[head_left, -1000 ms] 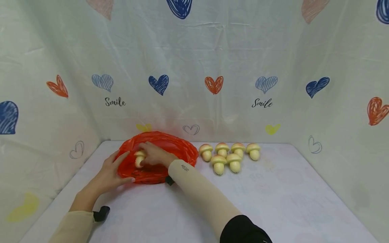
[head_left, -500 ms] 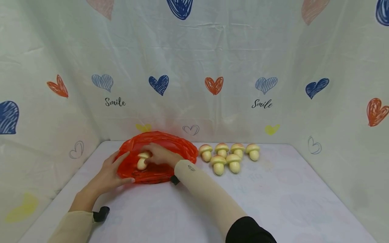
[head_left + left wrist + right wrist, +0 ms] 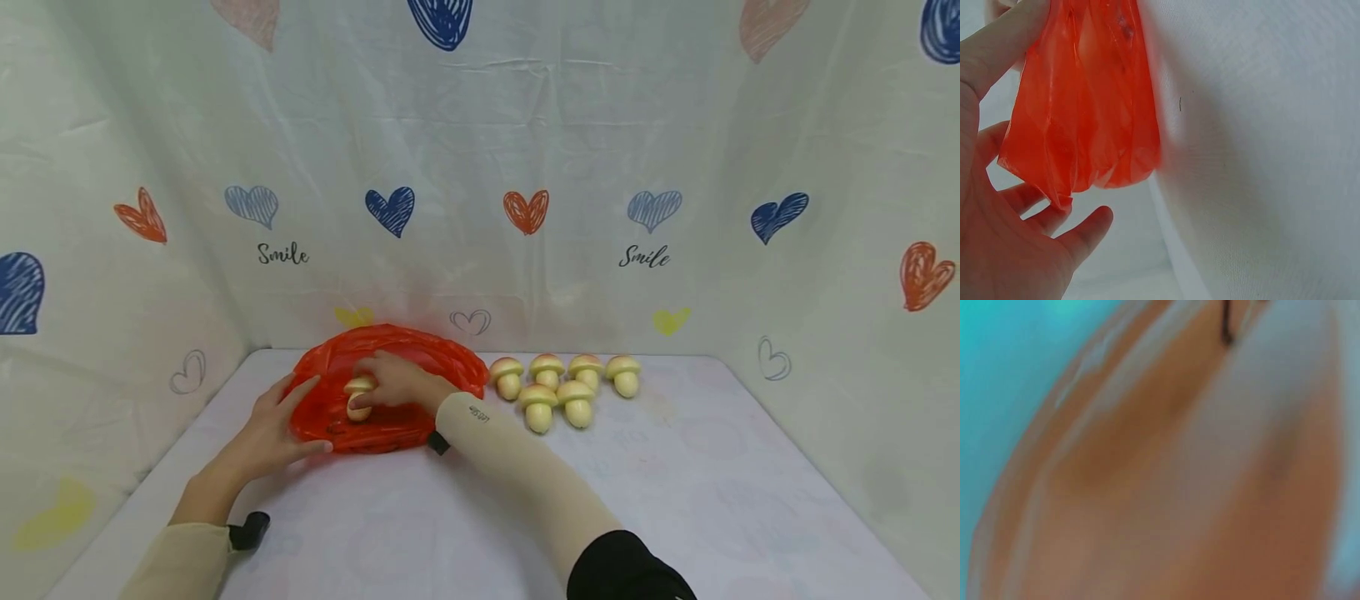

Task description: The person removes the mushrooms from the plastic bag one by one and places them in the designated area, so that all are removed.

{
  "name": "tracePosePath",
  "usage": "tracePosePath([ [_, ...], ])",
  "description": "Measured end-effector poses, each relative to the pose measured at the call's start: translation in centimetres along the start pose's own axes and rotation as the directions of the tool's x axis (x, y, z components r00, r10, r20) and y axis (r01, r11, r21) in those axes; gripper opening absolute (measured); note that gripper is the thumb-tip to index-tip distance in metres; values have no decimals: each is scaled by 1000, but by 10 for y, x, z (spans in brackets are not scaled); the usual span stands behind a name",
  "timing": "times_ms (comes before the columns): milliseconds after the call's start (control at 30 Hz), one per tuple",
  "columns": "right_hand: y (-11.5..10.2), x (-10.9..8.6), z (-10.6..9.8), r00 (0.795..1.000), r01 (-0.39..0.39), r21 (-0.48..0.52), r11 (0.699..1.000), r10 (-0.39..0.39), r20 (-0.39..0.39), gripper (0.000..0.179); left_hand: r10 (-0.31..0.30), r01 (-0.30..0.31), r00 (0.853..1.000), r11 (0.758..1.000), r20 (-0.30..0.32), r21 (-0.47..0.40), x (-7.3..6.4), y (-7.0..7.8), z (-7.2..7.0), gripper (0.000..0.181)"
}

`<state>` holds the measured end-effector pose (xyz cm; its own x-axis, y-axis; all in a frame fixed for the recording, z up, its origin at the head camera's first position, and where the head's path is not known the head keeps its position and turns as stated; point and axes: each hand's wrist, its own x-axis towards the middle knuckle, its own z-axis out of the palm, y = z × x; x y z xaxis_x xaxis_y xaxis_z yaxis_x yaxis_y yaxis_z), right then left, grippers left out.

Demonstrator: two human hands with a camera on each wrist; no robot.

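Note:
Low over the mouth of a red plastic bag (image 3: 315, 421), my right hand (image 3: 401, 379) pinches a toy mushroom (image 3: 358, 384) by thumb and fingers. The mushroom has a pale yellow cap and stem and stands upright in the head view. My left hand (image 3: 268, 429) spreads along the bag's left side, thumb at the front and fingers farther back. In the left wrist view, the loose fingers of my left hand (image 3: 1010, 231) lie against the crinkled bag (image 3: 1104, 125). Only blurred red-brown bag folds fill the right wrist view, and my right hand is hidden there.
Several more toy mushrooms (image 3: 538, 407) stand in two rows right of the bag, close to its edge. All sit on a white-covered table (image 3: 675, 500). A curtain (image 3: 465, 125) printed with hearts hangs behind and at both sides.
My right hand has shifted a little to the right within the bag's mouth, carrying the toy mushroom along. The left hand and the other mushrooms have stayed in place.

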<state>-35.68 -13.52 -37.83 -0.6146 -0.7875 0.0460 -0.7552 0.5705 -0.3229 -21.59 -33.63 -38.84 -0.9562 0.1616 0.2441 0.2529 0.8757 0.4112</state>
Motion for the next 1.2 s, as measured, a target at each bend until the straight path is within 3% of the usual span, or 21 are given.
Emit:
tracePosePath([
  [233,-12,3,9,995,-96,-108,990,95,-13,63,-14,14,1000,1000,7,-4,0,1,0,103],
  [567,-2,-5,0,995,-71,134,988,60,84,53,1,-1,1000,1000,-7,-12,-2,2,-1,100],
  [1200,2,-6,11,996,-88,194,977,82,38,54,-11,11,1000,1000,7,-2,-2,4,-1,102],
])
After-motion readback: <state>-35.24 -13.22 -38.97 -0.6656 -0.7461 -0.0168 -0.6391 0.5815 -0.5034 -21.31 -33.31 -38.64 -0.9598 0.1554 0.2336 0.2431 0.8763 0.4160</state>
